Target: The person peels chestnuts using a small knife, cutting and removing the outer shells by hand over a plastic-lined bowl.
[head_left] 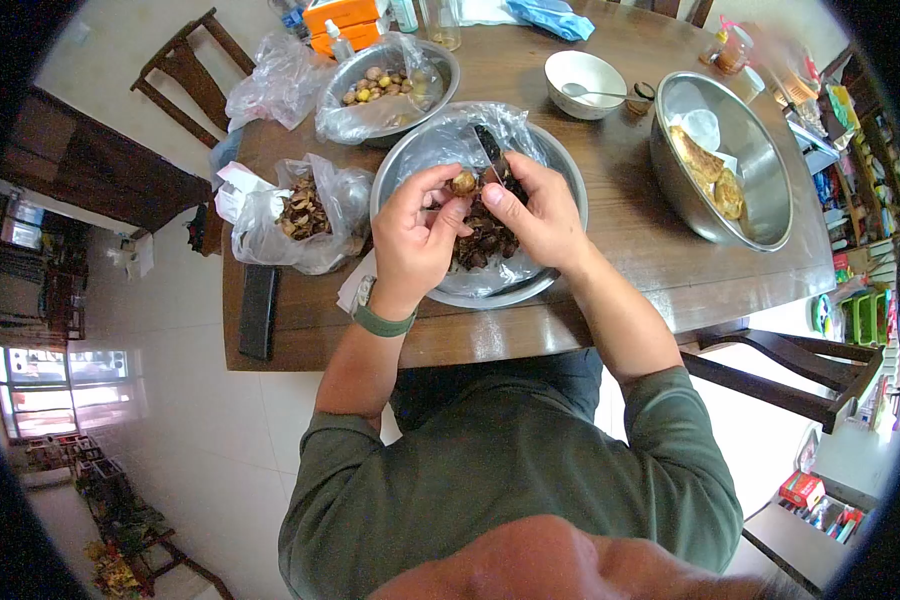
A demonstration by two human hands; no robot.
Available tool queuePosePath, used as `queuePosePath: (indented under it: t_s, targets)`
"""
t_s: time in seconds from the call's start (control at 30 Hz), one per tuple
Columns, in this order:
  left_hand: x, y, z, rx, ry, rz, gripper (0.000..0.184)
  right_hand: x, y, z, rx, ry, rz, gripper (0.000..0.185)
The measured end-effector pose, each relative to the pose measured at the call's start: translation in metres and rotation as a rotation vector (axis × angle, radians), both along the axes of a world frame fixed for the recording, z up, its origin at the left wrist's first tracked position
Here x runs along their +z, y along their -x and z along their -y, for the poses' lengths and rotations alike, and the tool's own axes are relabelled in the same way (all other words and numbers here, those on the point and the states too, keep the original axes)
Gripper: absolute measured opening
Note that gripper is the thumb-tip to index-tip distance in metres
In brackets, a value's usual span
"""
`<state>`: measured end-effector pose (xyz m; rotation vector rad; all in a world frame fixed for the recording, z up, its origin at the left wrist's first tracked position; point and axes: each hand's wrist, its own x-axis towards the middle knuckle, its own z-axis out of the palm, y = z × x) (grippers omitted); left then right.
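Note:
My left hand (421, 225) pinches a small round brown-yellow nut, which looks like a chestnut (463, 183), between thumb and fingertips. In my right hand (538, 212) is a small knife (490, 148); its black part points away from me and a thin metal edge shows by my thumb. Both hands are close together over a wide metal basin (574, 180) lined with clear plastic. Dark brown pieces (485, 240) lie in the basin beneath them, partly hidden by my hands.
Behind the basin, a metal bowl (450, 75) holds several nuts and plastic film. A plastic bag (345, 215) of brown shells and a black phone (259, 312) lie left. Right are a white bowl (562, 70) with a spoon and a large steel bowl (770, 200) with yellowish-brown pieces.

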<state>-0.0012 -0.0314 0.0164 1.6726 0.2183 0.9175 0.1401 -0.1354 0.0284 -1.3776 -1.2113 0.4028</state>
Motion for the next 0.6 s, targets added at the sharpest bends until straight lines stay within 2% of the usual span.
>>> queuePosePath:
  t_s: [0.17, 0.27, 0.37, 0.47, 0.6]
  targets:
    - [-0.0022, -0.0015, 0.0017, 0.021, -0.078, 0.005, 0.033, -0.0003, 0.0002, -0.0012, 0.075, 0.113, -0.112, 0.032]
    - [-0.0012, -0.0018, 0.0016, 0.012, -0.084, 0.001, 0.033, 0.0032, 0.0, 0.0006, 0.104, 0.095, -0.098, 0.025]
    - [-0.002, 0.0012, -0.0008, 0.005, -0.102, -0.033, 0.034, 0.0009, -0.0026, 0.0009, 0.092, 0.15, -0.068, 0.024]
    - [-0.0008, -0.002, 0.0018, -0.025, 0.014, 0.068, 0.035, -0.0008, -0.0011, -0.0012, 0.069, 0.039, -0.037, 0.026]
    - [0.002, 0.0029, -0.0014, -0.102, 0.052, 0.004, 0.035, -0.0032, -0.0033, -0.0016, 0.129, 0.022, -0.113, 0.024]
